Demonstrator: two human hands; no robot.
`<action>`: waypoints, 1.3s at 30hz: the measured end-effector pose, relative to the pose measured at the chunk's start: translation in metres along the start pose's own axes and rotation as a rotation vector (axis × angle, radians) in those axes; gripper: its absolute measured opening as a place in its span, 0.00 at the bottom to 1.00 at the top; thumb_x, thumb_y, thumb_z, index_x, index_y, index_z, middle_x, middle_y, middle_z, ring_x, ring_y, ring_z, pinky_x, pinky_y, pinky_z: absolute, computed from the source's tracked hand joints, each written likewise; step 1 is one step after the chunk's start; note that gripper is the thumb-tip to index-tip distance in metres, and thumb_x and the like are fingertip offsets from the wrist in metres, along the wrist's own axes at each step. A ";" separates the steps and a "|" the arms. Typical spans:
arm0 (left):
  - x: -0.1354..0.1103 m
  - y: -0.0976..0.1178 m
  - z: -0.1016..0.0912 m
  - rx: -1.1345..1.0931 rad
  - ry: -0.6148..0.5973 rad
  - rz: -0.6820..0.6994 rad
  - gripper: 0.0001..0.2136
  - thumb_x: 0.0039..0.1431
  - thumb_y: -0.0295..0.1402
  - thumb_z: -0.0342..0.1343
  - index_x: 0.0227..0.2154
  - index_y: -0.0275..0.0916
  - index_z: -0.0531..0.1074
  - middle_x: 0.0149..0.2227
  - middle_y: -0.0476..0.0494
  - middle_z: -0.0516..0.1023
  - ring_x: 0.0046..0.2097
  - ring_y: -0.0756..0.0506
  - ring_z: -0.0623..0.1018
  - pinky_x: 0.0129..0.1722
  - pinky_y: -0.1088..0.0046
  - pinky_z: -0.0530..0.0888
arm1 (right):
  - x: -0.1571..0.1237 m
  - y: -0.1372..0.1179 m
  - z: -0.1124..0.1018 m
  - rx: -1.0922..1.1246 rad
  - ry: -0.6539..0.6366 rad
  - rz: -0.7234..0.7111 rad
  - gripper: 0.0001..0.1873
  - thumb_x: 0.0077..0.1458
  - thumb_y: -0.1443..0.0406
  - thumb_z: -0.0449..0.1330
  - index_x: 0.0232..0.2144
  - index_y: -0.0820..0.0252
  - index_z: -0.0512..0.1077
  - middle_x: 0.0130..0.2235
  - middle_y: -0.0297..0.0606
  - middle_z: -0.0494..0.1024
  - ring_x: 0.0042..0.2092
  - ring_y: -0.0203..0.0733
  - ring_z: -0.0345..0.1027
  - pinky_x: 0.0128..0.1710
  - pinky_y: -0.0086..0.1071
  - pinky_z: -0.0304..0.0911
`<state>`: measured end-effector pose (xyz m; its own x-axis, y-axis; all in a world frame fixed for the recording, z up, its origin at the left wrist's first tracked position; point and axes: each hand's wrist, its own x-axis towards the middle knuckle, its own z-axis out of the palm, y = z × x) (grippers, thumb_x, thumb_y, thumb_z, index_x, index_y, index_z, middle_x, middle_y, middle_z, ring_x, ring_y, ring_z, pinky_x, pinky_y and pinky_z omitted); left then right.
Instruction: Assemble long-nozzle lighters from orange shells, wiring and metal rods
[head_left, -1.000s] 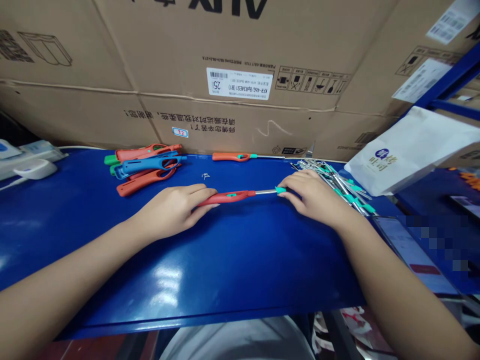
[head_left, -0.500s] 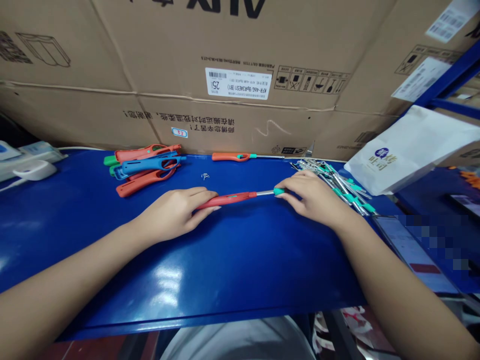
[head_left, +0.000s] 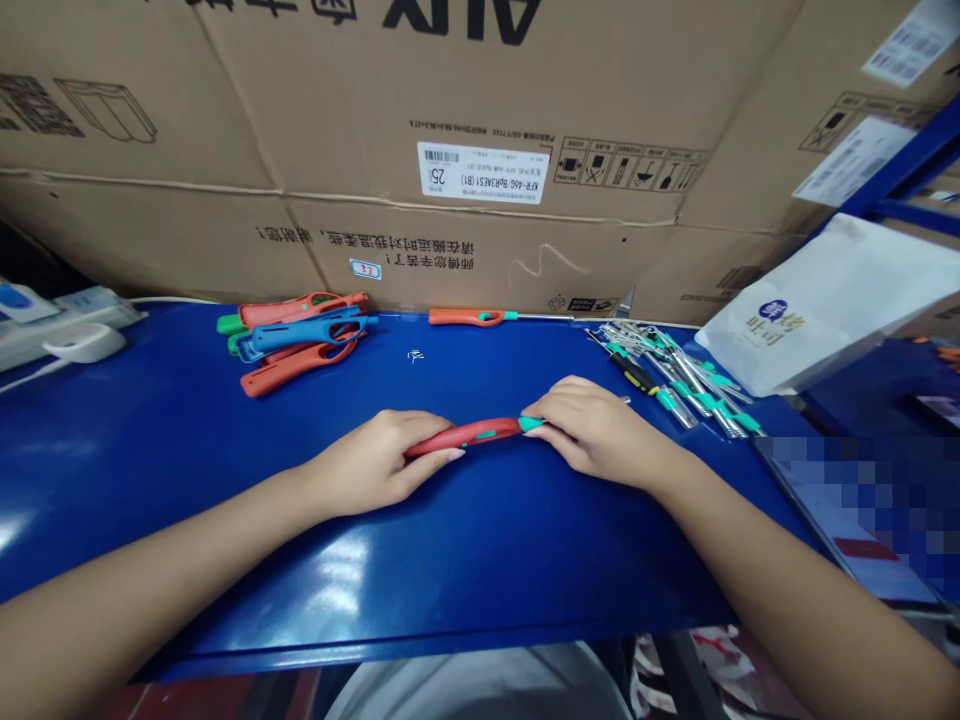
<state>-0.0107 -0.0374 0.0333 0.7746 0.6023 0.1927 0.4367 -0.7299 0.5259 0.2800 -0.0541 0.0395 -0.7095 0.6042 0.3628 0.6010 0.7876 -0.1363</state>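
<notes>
My left hand [head_left: 390, 458] is closed round the rear of a red long-nosed lighter [head_left: 474, 434], held level above the table. At the lighter's front end, my right hand [head_left: 604, 432] pinches a green collar [head_left: 530, 423] between thumb and fingers. That collar sits against the red body, though the fingers partly cover it. Most of the metal rod is hidden by my right hand; a small bright tip shows beyond the knuckles. Behind my hands lies an orange lighter [head_left: 466, 317] with a green collar and metal rod.
Red, blue and green lighter handles [head_left: 300, 335] lie piled at back left. Metal rods with green collars [head_left: 705, 400] lie at right, beside a yellow-and-black screwdriver [head_left: 634, 373]. A white paper bag [head_left: 817, 310] and large cardboard box [head_left: 315, 130] border the blue table [head_left: 480, 570].
My right hand has moved left, bringing the green collar along the rod up to the red body. The bare rod between them is no longer visible. Both hands appear lower in view.
</notes>
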 end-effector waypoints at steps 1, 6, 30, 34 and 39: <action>0.000 0.000 0.000 -0.022 0.007 -0.006 0.12 0.71 0.39 0.51 0.42 0.38 0.76 0.36 0.45 0.80 0.36 0.48 0.78 0.37 0.73 0.72 | 0.000 0.001 0.000 0.002 0.002 0.003 0.10 0.69 0.63 0.54 0.42 0.60 0.75 0.39 0.42 0.82 0.40 0.44 0.73 0.47 0.39 0.64; 0.001 0.001 0.002 -0.274 -0.027 -0.152 0.16 0.68 0.43 0.53 0.31 0.36 0.74 0.23 0.52 0.67 0.25 0.52 0.65 0.25 0.76 0.62 | -0.001 0.002 -0.003 -0.001 0.042 -0.029 0.10 0.69 0.64 0.53 0.42 0.61 0.74 0.38 0.42 0.81 0.39 0.45 0.72 0.44 0.39 0.64; -0.004 0.023 0.000 -0.427 -0.110 -0.378 0.19 0.65 0.47 0.54 0.27 0.36 0.71 0.20 0.54 0.59 0.21 0.54 0.58 0.22 0.75 0.54 | -0.002 -0.003 0.004 -0.092 0.025 -0.187 0.10 0.65 0.73 0.52 0.41 0.68 0.73 0.33 0.45 0.76 0.36 0.45 0.63 0.41 0.39 0.64; -0.008 0.020 -0.001 0.021 0.002 -0.093 0.16 0.70 0.40 0.50 0.28 0.36 0.70 0.24 0.50 0.69 0.27 0.50 0.69 0.29 0.73 0.63 | -0.001 -0.003 0.007 -0.108 0.035 -0.175 0.09 0.66 0.73 0.52 0.42 0.68 0.73 0.34 0.46 0.76 0.37 0.45 0.64 0.42 0.40 0.64; -0.005 0.010 -0.004 0.280 0.054 -0.023 0.14 0.72 0.42 0.48 0.50 0.40 0.71 0.44 0.43 0.77 0.40 0.44 0.79 0.38 0.69 0.71 | 0.001 -0.003 0.001 -0.013 -0.004 0.049 0.04 0.66 0.68 0.55 0.43 0.61 0.69 0.37 0.42 0.75 0.39 0.44 0.67 0.38 0.35 0.63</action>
<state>-0.0126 -0.0461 0.0409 0.7409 0.6305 0.2315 0.5689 -0.7723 0.2828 0.2772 -0.0558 0.0397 -0.6807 0.6425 0.3520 0.6397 0.7554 -0.1419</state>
